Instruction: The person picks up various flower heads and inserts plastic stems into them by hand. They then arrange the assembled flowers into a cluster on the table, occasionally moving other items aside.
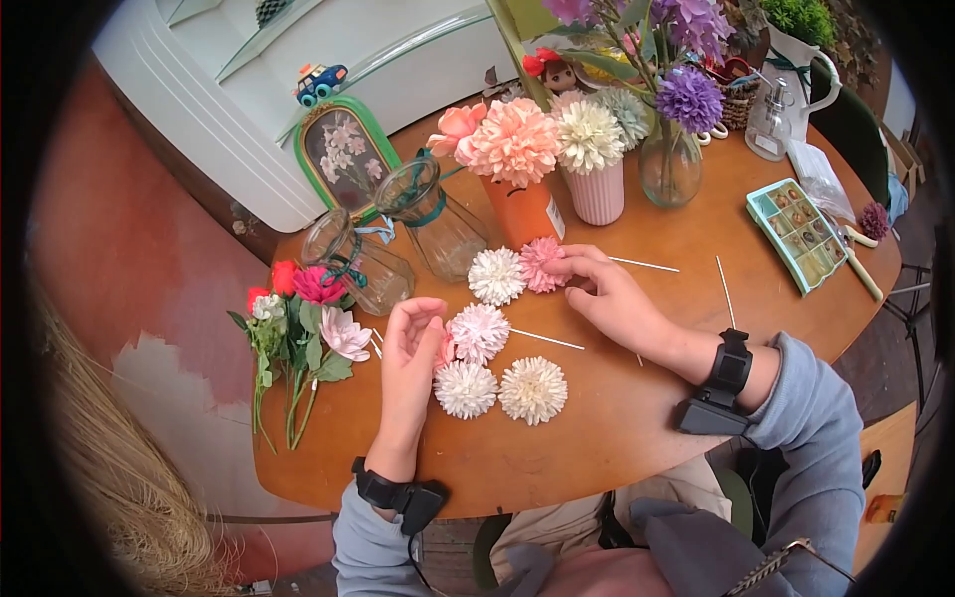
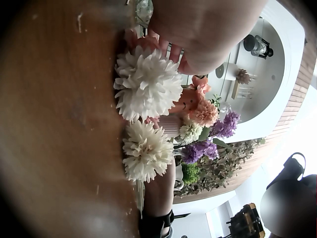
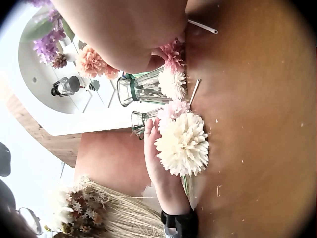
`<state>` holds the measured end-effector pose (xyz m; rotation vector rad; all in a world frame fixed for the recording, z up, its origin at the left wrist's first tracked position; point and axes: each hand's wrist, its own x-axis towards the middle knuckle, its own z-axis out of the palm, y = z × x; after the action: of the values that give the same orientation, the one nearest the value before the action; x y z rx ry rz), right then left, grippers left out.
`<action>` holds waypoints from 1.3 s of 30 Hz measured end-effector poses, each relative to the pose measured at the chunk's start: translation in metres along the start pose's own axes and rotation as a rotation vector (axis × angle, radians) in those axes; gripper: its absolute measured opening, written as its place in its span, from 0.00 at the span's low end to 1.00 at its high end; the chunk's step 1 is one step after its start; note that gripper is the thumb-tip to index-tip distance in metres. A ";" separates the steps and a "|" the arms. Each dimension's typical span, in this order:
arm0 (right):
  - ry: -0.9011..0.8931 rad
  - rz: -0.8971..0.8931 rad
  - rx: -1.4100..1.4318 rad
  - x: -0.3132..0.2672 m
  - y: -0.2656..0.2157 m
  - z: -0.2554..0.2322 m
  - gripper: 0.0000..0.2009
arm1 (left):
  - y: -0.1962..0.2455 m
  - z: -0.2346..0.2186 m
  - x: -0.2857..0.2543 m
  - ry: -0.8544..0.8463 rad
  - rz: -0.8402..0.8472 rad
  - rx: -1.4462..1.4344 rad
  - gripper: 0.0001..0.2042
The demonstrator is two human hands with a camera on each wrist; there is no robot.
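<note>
Brown wooden tabletop [image 1: 617,423] spreads across the middle, with an orange pot with a printed face [image 1: 517,204] toward its far side; every place below is given from that pot. Behind it and to the left rises a white shelf unit [image 1: 189,119] with glass shelves. Far left of it hangs straw-coloured dried grass [image 1: 129,478]. On its near side sits a person in blue sleeves [image 1: 801,418].

Left of the pot, past two clear glass vases [image 1: 448,234] [image 1: 368,279], lies a bunch of artificial flowers [image 1: 310,328], red, magenta and pale pink. To its right stands a ribbed pink vase [image 1: 597,194]; farther right lies a pale turquoise compartment tray [image 1: 777,248].

Nearer than the pot and to its left, the left hand [image 1: 406,353] is loosely cupped, pinching nothing, beside a partly hidden coral flower head [image 1: 446,350]. Just in front of the pot, the right hand [image 1: 619,308] has its thumb apart from its relaxed fingers, which touch a pink flower head [image 1: 540,263].

Also before the pot sit a white flower head [image 1: 494,277] touching the pink one, a pale pink flower head [image 1: 479,333], a second white flower head [image 1: 465,389] and a cream flower head [image 1: 534,391]. Thin white sticks [image 1: 547,339] lie around them.
</note>
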<state>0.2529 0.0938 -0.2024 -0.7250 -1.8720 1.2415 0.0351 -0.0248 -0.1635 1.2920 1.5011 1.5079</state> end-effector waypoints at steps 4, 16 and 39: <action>0.017 0.006 0.073 0.000 -0.006 0.000 0.17 | -0.001 0.000 0.000 0.000 -0.002 0.005 0.09; -0.083 -0.035 0.058 -0.001 -0.004 0.001 0.18 | -0.001 -0.001 0.000 -0.003 -0.002 -0.001 0.09; -0.033 0.056 0.225 0.001 0.000 0.001 0.16 | 0.002 0.000 0.000 -0.010 -0.017 0.005 0.09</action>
<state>0.2514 0.0935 -0.2025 -0.6422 -1.7126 1.4799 0.0358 -0.0254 -0.1619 1.2849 1.5068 1.4855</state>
